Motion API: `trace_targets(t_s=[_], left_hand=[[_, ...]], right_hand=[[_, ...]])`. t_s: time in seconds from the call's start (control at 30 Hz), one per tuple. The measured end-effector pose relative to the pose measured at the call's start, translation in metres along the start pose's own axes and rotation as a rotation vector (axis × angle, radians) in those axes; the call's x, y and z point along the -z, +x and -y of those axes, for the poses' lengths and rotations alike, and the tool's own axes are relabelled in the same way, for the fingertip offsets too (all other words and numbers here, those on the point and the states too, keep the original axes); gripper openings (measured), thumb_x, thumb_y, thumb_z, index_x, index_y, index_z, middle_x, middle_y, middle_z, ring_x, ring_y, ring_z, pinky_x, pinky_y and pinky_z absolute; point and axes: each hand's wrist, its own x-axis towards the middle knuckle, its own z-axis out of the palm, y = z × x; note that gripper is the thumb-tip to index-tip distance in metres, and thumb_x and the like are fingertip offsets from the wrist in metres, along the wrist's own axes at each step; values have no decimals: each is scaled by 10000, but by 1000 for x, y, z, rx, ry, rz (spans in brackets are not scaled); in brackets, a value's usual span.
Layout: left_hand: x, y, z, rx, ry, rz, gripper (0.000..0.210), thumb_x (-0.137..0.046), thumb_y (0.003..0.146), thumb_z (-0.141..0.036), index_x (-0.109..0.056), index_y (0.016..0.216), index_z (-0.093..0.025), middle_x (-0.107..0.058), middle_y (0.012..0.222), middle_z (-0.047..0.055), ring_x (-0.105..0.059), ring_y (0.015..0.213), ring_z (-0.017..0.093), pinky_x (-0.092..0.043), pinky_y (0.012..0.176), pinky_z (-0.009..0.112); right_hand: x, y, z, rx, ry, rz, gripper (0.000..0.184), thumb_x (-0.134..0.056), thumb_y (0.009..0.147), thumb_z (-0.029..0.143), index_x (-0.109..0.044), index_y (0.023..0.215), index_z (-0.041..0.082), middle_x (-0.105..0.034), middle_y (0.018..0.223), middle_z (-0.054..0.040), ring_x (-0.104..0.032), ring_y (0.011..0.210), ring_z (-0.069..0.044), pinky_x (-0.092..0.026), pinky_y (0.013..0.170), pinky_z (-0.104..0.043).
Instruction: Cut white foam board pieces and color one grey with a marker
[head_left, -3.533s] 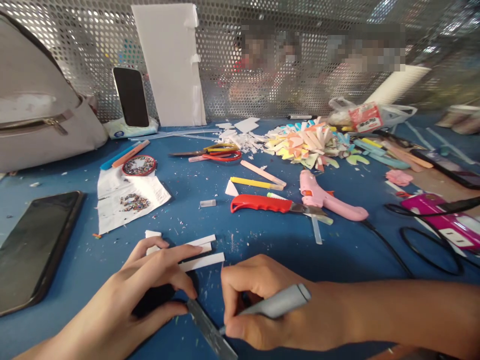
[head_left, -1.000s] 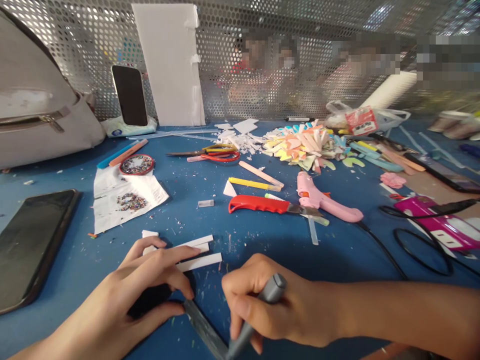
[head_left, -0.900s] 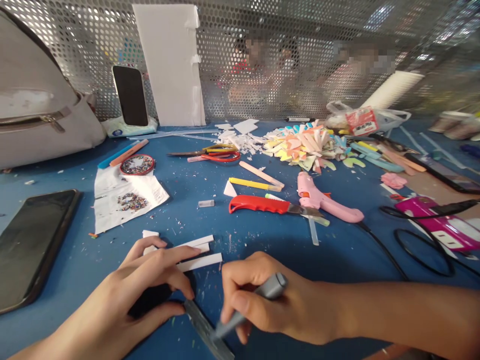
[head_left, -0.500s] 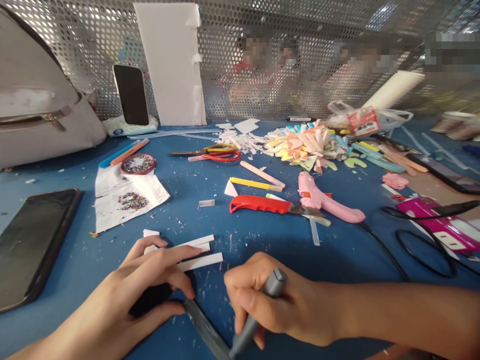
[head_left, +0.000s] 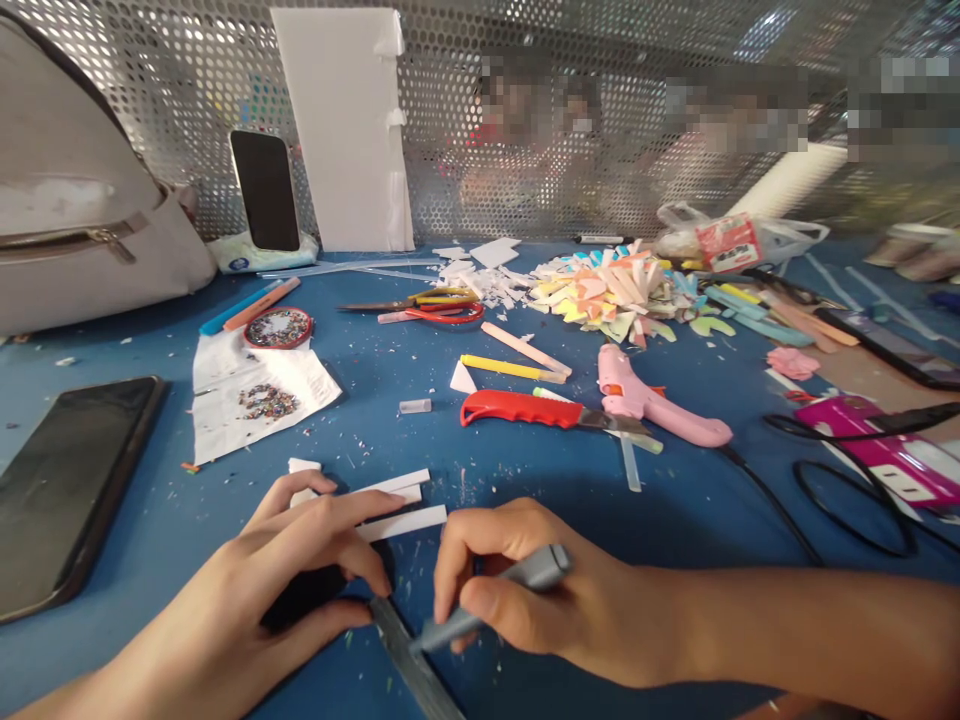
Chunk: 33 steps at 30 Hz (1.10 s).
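Between the thumb and index finger of my left hand (head_left: 300,560), the upper end of a narrow dark grey strip (head_left: 420,678) is pinched against the table. My right hand (head_left: 517,590) is closed around a grey marker (head_left: 525,577), held slanting with its tip on the strip. The strip's lower end runs toward the bottom edge of the view. White strips (head_left: 409,522) lie just beyond my left fingers, partly covered by them.
Ahead lie a red-handled knife (head_left: 525,408), a pink glue gun (head_left: 660,400) with its cable, scissors (head_left: 420,303) and a heap of coloured paper pieces (head_left: 600,290). At left are a phone (head_left: 75,490), beads on white paper (head_left: 266,400) and a bag (head_left: 82,200).
The marker has moved up and left along the grey strip, from near its lower end toward my left hand, and leans flatter. My left hand keeps its hold.
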Motion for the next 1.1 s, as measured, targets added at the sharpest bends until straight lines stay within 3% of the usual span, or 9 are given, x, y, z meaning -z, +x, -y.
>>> trace_targets(t_s=[0.17, 0.27, 0.37, 0.5, 0.6, 0.73, 0.87, 0.93, 1.1], left_hand=[[0, 0, 0, -8, 3, 4, 515, -587, 978, -272, -359, 1412, -429, -729, 926, -162, -686, 902, 106, -181, 1137, 225], [0, 0, 1, -10, 13, 4, 503, -583, 986, -294, -355, 1415, -422, -734, 926, -162, -685, 869, 104, -193, 1133, 227], [3, -1, 2, -18, 48, 29, 508, -572, 993, -297, -333, 1427, -408, -742, 945, -150, -692, 882, 120, -209, 1137, 251], [7, 0, 4, -54, 108, 83, 569, -598, 981, -292, -287, 1447, -398, -749, 960, -140, -706, 878, 132, -233, 1143, 276], [8, 1, 4, -63, 114, 76, 550, -583, 989, -294, -293, 1447, -388, -750, 963, -129, -708, 881, 138, -255, 1137, 289], [7, 0, 5, -70, 114, 77, 556, -584, 990, -295, -287, 1452, -380, -752, 960, -127, -708, 878, 137, -265, 1133, 291], [7, 0, 5, -72, 113, 79, 553, -576, 992, -290, -284, 1454, -372, -751, 967, -125, -707, 898, 139, -260, 1129, 283], [7, 1, 4, -76, 112, 78, 544, -574, 994, -280, -291, 1449, -371, -746, 965, -135, -706, 887, 124, -240, 1135, 262], [8, 3, 3, -84, 124, 82, 561, -588, 986, -271, -289, 1449, -374, -742, 971, -150, -703, 893, 109, -225, 1132, 230]], right_hand=[[0, -1, -3, -55, 11, 41, 373, -455, 979, 396, -579, 739, 139, -574, 632, -6, -562, 548, -98, -428, 508, -184], [0, -1, -3, -17, -5, 0, 299, -508, 958, 372, -587, 786, 140, -617, 687, -18, -564, 584, -91, -440, 555, -185], [0, -1, -2, -46, 16, 53, 373, -463, 967, 389, -560, 706, 140, -573, 637, -11, -554, 541, -93, -417, 501, -177], [0, -1, 0, -35, -8, 2, 312, -504, 956, 398, -589, 806, 138, -621, 715, -30, -580, 615, -107, -427, 550, -188], [1, -1, 1, -79, 9, 60, 390, -464, 970, 422, -569, 725, 138, -573, 640, -13, -558, 551, -104, -415, 514, -190], [1, 0, 1, -51, 13, 3, 346, -514, 965, 440, -583, 815, 137, -618, 713, -31, -604, 654, -125, -453, 607, -212], [1, 0, 2, -94, 28, 41, 406, -465, 978, 456, -555, 739, 141, -571, 647, -12, -553, 554, -104, -426, 538, -203], [1, 0, 2, -71, 28, 9, 356, -492, 969, 446, -563, 800, 141, -607, 712, -22, -522, 544, -83, -417, 534, -193], [0, -1, 1, -87, 24, 20, 404, -452, 985, 452, -536, 732, 149, -572, 649, -8, -542, 547, -98, -417, 529, -198]])
